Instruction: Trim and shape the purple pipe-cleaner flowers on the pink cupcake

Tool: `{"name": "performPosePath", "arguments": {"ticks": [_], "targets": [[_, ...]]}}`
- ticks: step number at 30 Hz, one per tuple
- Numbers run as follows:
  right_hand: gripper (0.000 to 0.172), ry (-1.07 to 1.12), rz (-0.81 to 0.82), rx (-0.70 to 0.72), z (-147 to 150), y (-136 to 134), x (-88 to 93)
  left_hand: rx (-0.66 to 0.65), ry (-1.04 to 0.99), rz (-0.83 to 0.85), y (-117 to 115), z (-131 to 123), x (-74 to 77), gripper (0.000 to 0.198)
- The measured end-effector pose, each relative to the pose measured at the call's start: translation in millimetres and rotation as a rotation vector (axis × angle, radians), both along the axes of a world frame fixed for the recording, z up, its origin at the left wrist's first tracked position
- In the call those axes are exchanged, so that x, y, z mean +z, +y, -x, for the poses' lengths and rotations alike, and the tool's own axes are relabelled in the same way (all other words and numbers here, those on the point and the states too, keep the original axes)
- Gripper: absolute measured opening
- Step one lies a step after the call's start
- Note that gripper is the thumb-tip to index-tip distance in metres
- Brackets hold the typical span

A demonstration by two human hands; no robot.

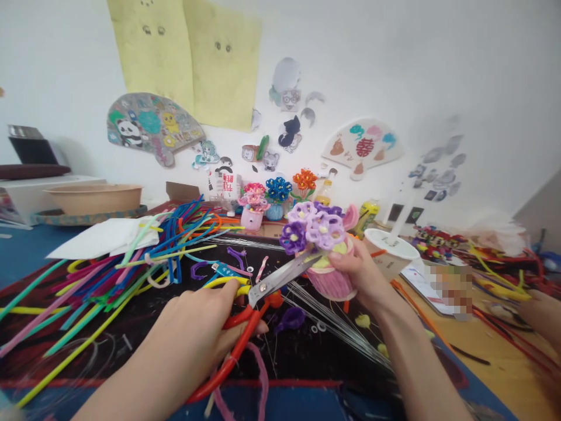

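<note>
Both arms reach me bare over all the length I can see. The left forearm (131, 374) looks broad to me where the lower edge crops it, tapering gently into a smooth wrist (173, 336); the left hand (199, 318) has a plain, softly rounded back. The right forearm (414, 351) comes across my feed as long and slender, with a narrow wrist (385, 304), and the right hand (357, 263) shows me a thumb (343, 261) with a blunt, rounded tip. Whatever is worn higher up is hidden from me, and the fingernails are too small to make out.
</note>
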State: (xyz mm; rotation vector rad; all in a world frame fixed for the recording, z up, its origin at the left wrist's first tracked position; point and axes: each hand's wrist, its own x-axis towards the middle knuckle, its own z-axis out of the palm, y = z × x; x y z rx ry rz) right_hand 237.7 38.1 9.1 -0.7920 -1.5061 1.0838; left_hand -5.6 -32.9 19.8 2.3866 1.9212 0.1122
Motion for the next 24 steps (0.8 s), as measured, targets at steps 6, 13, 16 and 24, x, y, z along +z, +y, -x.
{"name": "performPosePath", "arguments": {"ticks": [6, 13, 16, 24], "targets": [[0.047, 0.027, -0.038, -0.048, 0.9, -0.6, -0.1, -0.005, -0.083, 0.067, -2.4, -0.5, -1.1, 0.031], [0.043, -0.062, -0.124, -0.133, 4.7, -2.2, 2.2, 0.027, 0.033, 0.021, -2.4, -1.3, -2.5, 0.037], [0.038, -0.102, -0.177, -0.173, 5.6, -3.2, 3.4, 0.025, 0.058, 0.055, -3.6, -2.9, -2.5, 0.038], [0.034, -0.214, -0.278, -0.207, 3.1, -6.3, 4.7, -0.003, 0.104, 0.043, -7.2, 0.0, -7.7, 0.034]]}}
